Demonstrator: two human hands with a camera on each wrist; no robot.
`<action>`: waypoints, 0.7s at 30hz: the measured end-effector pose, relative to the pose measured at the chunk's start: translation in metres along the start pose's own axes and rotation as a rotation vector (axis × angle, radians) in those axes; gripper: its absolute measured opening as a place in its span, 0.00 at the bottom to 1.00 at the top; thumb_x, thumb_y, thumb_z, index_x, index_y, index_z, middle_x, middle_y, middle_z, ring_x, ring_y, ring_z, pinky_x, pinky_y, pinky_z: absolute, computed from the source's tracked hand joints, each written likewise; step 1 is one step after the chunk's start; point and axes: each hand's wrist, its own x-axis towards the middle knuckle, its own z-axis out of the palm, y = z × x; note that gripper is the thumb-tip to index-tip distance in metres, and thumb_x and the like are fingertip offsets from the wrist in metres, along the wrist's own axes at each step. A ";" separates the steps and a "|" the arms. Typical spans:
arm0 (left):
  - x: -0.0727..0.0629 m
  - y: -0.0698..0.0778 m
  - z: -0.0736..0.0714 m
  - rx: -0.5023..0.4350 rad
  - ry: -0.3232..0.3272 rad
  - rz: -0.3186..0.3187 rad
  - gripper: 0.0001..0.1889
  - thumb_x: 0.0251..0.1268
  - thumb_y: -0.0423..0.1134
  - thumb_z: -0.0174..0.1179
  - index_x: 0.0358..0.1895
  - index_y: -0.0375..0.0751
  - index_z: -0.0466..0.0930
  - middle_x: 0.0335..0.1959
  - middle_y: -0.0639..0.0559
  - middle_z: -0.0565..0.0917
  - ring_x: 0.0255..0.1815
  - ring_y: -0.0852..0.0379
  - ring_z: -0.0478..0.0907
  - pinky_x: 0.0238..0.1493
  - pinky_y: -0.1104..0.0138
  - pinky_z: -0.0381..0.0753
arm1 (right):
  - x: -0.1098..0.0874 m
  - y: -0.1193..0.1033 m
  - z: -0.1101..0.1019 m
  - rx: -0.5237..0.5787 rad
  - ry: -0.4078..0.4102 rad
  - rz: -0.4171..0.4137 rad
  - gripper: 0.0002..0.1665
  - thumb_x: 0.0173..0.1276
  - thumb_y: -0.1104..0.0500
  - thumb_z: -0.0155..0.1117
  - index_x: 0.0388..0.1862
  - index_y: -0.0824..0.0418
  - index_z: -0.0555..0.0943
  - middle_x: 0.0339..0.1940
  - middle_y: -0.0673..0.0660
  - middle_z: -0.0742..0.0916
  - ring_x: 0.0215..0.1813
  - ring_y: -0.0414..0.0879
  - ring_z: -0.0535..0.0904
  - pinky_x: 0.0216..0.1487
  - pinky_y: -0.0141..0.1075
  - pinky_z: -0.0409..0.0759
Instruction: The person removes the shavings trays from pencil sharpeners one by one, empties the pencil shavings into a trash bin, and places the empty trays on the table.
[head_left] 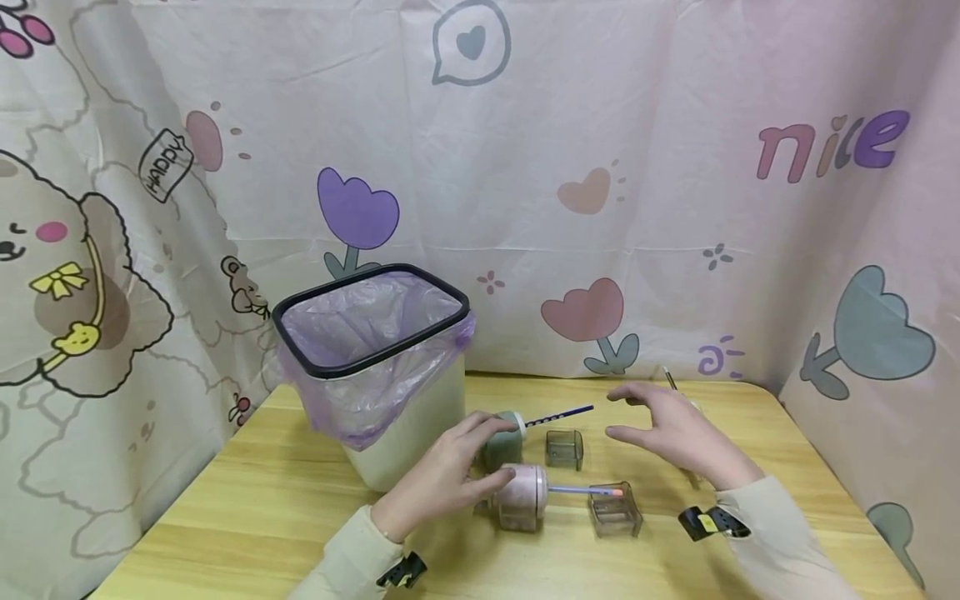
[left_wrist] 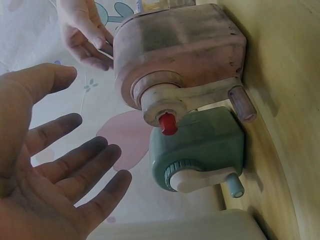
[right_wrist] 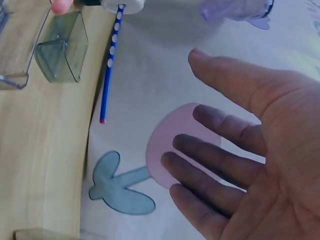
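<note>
A pink crank pencil sharpener (head_left: 522, 497) lies on the table with a light-coloured pencil (head_left: 585, 490) sticking out of it. Behind it is a green crank pencil sharpener (left_wrist: 200, 145), holding a blue pencil with white dots (right_wrist: 112, 55). My left hand (head_left: 450, 471) hovers beside both sharpeners, fingers spread and nothing in the palm. To the right of the blue pencil, my right hand (head_left: 671, 433) is raised with relaxed, parted fingers and an empty palm. Two clear shavings drawers (head_left: 564, 449) stand on the table near the pencils' ends.
A white trash bin (head_left: 420, 417) with a black rim and a purple bag (head_left: 360, 408) stands at the back left of the wooden table (head_left: 247, 500). A dark thin stick (head_left: 670, 378) rises behind my right hand. A printed curtain (head_left: 510, 167) hangs along the back.
</note>
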 end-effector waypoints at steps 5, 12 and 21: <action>0.000 0.001 0.001 0.006 0.001 0.004 0.29 0.69 0.44 0.73 0.70 0.43 0.78 0.64 0.50 0.82 0.62 0.49 0.85 0.65 0.55 0.87 | -0.012 0.004 -0.009 -0.056 0.036 0.076 0.36 0.69 0.42 0.77 0.69 0.59 0.81 0.67 0.65 0.87 0.61 0.67 0.85 0.60 0.66 0.83; 0.000 0.002 0.005 0.043 -0.011 0.026 0.29 0.69 0.46 0.74 0.70 0.47 0.78 0.65 0.51 0.82 0.63 0.52 0.84 0.67 0.53 0.86 | -0.024 0.019 -0.017 -0.122 0.072 0.153 0.39 0.71 0.41 0.75 0.72 0.61 0.78 0.72 0.72 0.82 0.67 0.76 0.79 0.61 0.73 0.79; 0.001 0.002 0.008 0.035 -0.025 0.038 0.28 0.68 0.45 0.74 0.70 0.47 0.78 0.65 0.51 0.82 0.62 0.52 0.85 0.67 0.55 0.86 | -0.039 0.037 -0.019 -0.151 0.104 0.257 0.42 0.70 0.40 0.75 0.73 0.64 0.76 0.69 0.77 0.81 0.64 0.77 0.79 0.57 0.74 0.79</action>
